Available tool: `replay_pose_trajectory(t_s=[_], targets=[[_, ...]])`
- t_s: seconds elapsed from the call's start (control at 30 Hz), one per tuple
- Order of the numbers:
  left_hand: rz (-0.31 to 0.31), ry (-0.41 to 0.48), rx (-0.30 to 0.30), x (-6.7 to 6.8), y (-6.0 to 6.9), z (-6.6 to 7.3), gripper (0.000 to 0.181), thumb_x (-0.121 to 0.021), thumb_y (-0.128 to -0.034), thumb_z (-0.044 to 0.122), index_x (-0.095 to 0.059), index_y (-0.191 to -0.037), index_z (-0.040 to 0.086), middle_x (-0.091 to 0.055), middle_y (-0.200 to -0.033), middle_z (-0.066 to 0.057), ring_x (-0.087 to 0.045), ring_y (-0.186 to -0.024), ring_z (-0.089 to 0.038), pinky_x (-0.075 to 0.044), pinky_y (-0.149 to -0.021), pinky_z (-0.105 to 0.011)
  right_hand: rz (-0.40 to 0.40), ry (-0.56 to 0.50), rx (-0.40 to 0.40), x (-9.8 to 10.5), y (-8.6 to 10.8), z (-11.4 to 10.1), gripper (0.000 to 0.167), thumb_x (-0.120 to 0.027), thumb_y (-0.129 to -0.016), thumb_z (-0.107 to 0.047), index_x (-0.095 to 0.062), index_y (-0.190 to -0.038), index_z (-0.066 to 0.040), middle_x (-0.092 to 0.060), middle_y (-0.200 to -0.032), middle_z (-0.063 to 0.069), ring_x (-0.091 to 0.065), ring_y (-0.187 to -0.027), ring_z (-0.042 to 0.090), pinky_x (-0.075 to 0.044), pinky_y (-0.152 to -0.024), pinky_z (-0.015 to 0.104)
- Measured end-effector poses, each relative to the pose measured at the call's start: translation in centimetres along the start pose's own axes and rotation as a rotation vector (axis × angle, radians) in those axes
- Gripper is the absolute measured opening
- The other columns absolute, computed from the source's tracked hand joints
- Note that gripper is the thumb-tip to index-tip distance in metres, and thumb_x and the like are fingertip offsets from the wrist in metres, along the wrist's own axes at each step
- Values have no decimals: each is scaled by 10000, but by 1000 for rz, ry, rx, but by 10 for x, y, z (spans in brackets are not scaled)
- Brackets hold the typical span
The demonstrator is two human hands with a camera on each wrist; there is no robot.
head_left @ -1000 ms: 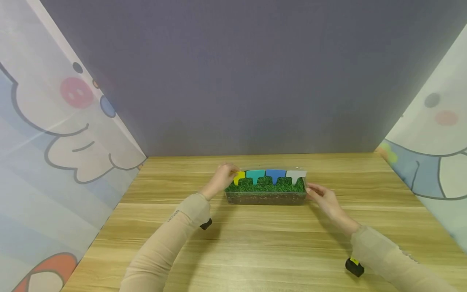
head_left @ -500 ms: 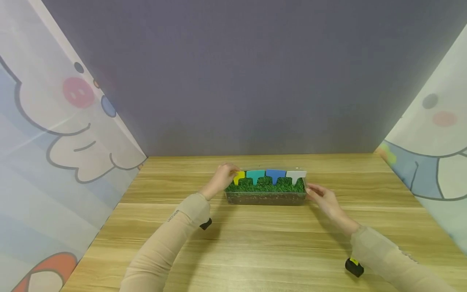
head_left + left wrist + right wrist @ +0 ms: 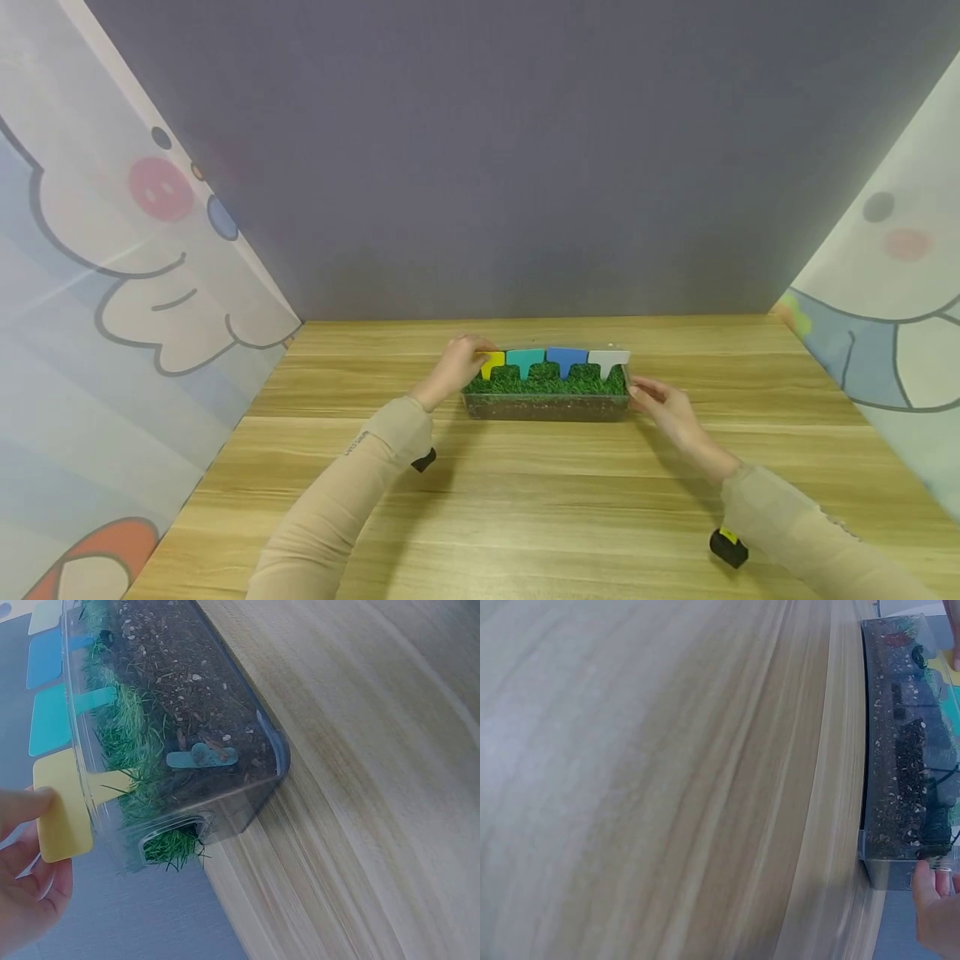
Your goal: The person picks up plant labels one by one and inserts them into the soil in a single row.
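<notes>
A long clear plastic box [image 3: 546, 408] stands on the wooden table, with dark soil inside and green grass [image 3: 558, 385] on top. Upright in the grass is a row of T-shaped plant labels: a yellow plant label [image 3: 64, 814], a teal one [image 3: 525, 358], a blue one [image 3: 567, 357] and a white one [image 3: 608, 358]. My left hand [image 3: 459, 363] pinches the head of the yellow label at the box's left end; its stem reaches into the grass. At the right end, my right hand [image 3: 669, 412] holds the box by its end wall, thumb and fingers at the rim.
The wooden table [image 3: 525, 517] runs back to a grey panel [image 3: 525, 167]. Cartoon-printed cloths flank it on both sides. A black wrist device [image 3: 728, 548] hangs below the right sleeve, another [image 3: 423, 460] below the left. Grass pokes through the end cutout [image 3: 176, 844].
My left hand and the yellow label have shifted very slightly to the right. The box, the other labels and my right hand stay in place.
</notes>
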State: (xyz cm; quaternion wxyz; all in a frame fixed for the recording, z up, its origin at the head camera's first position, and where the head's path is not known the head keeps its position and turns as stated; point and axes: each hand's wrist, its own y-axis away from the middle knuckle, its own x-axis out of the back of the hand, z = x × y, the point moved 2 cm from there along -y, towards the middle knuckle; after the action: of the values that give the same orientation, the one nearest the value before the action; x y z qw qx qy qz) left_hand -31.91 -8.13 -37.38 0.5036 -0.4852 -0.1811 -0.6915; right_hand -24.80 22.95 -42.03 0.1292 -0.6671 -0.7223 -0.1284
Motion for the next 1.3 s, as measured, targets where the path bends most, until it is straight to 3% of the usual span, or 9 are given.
replay_pose_trajectory(t_s=[0.57, 0.8, 1.03, 1.17, 1.3], targets=[[-16, 9, 39, 1, 2, 1, 239, -590, -846, 100, -623, -1076, 42, -594, -1106, -91, -507, -1038, -253, -424, -935, -412, -11, -25, 0, 1, -3, 2, 470, -446, -934, -170, -330, -1272, 137, -418, -1208, 347, -544, -1006, 362, -471, -879, 312], [49, -43, 45, 4, 6, 4, 276, -594, -847, 135, -596, -1109, 49, -568, -1140, -112, -468, -1107, -278, -314, -1021, -468, -32, -61, -58, 1, -3, -2, 483, -448, -934, -171, -312, -1291, 125, -391, -1244, 334, -557, -1016, 279, -457, -901, 297], [109, -90, 39, 12, 17, 9, 279, -597, -835, 117, -595, -1101, 33, -564, -1123, -123, -472, -1083, -283, -332, -995, -463, -41, -94, -100, 2, -3, -6, 473, -459, -926, -142, -316, -1285, 132, -390, -1242, 332, -590, -941, 155, -468, -891, 268], [138, -142, 7, 15, 25, 12, 267, -603, -827, 112, -604, -1075, 14, -575, -1063, -113, -493, -1019, -265, -385, -930, -435, -39, -16, -88, 4, -2, -8, 472, -470, -922, -170, -345, -1275, 118, -437, -1209, 317, -597, -933, 222, -495, -864, 284], [158, -174, -21, 17, 33, 14, 264, -598, -828, 112, -601, -1067, -1, -571, -1043, -107, -489, -1008, -251, -395, -922, -418, -34, 103, -27, 7, 1, -11, 448, -466, -922, -177, -380, -1263, 100, -477, -1179, 304, -558, -980, 343, -503, -857, 371]])
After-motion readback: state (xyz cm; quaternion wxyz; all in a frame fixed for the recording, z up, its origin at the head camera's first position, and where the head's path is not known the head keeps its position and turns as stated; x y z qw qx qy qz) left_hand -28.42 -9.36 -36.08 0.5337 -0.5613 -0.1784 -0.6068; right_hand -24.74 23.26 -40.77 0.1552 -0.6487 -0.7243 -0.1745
